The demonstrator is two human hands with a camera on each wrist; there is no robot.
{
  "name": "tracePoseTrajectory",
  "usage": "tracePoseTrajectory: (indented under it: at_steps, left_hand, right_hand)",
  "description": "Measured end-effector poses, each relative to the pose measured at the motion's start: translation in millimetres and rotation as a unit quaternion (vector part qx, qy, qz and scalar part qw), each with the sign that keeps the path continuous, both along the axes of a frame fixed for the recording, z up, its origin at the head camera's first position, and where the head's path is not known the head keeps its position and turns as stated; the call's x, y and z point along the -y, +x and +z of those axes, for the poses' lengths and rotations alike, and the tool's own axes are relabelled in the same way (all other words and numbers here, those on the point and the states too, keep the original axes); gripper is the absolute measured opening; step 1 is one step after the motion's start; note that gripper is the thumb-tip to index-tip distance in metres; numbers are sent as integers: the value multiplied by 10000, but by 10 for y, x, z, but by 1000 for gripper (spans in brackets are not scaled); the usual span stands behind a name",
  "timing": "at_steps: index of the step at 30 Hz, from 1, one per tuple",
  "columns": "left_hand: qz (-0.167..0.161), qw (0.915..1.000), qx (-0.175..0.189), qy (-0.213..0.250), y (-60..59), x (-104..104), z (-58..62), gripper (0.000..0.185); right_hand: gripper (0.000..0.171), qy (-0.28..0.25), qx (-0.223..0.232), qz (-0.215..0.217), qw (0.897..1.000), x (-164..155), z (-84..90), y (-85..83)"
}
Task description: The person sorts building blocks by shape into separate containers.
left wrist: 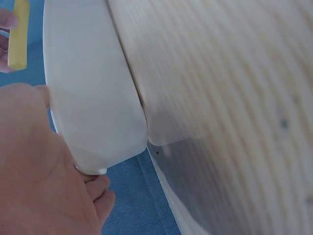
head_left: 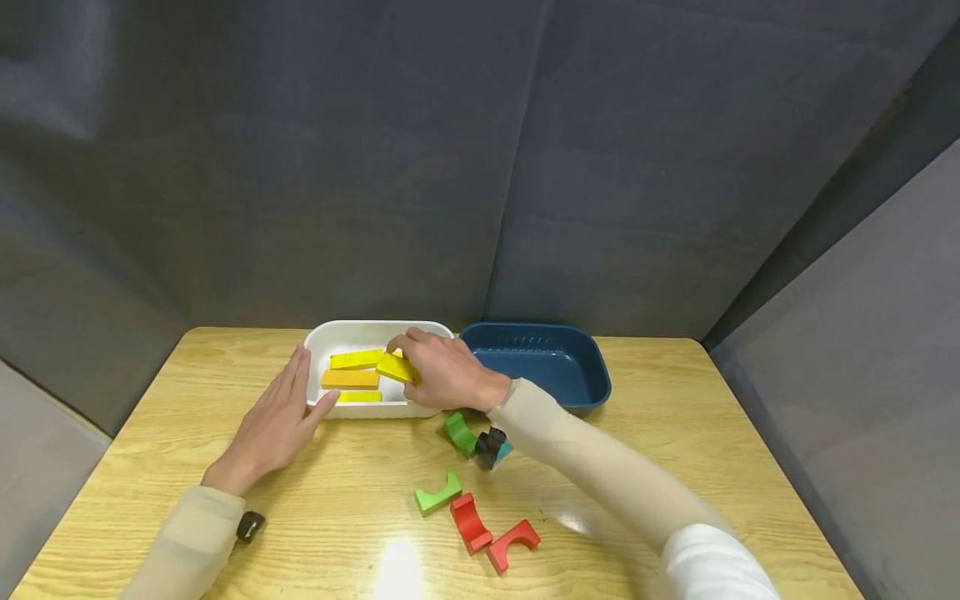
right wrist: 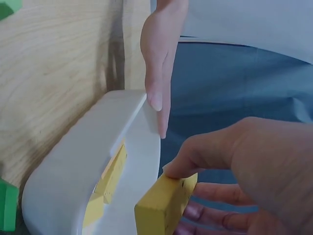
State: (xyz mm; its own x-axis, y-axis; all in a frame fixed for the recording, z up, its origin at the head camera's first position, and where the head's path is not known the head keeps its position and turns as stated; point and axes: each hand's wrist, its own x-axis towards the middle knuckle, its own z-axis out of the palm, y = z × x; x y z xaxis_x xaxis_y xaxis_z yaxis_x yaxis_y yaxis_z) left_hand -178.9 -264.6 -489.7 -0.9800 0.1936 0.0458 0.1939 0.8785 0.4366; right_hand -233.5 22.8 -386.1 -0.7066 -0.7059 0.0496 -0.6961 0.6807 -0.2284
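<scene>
My right hand (head_left: 450,371) pinches a yellow block (head_left: 397,367) between thumb and fingers above the white bin (head_left: 390,410). In the right wrist view, the held yellow block (right wrist: 164,205) is tilted and clear of the bin floor. Inside the bin lie two yellow blocks (head_left: 356,359) and an orange-yellow block (head_left: 350,380), roughly side by side. At the bin's left end rests my left hand (head_left: 273,421), its fingers straight along the outer wall and its thumb at the front rim. The left wrist view shows that hand against the bin's wall (left wrist: 93,73).
A dark blue bin (head_left: 602,379) stands just right of the white one. On the table in front lie two green arch blocks (head_left: 438,496) and two red arch blocks (head_left: 471,523). A blue piece (head_left: 504,452) is partly hidden by the right wrist's black camera. Dark curtains border the table.
</scene>
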Motion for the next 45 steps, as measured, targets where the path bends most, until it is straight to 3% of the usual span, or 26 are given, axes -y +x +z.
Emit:
tracePoseTrajectory:
  at_steps: [23, 45]
  left_hand:
    - [11, 10000, -50, 29, -1, -18, -23, 97]
    - [25, 10000, -38, -10, 2, -10, -9, 96]
  right_hand:
    - [54, 366, 385, -461, 9975, 146, -284, -331]
    - [56, 313, 470, -475, 9973, 158, -319, -318]
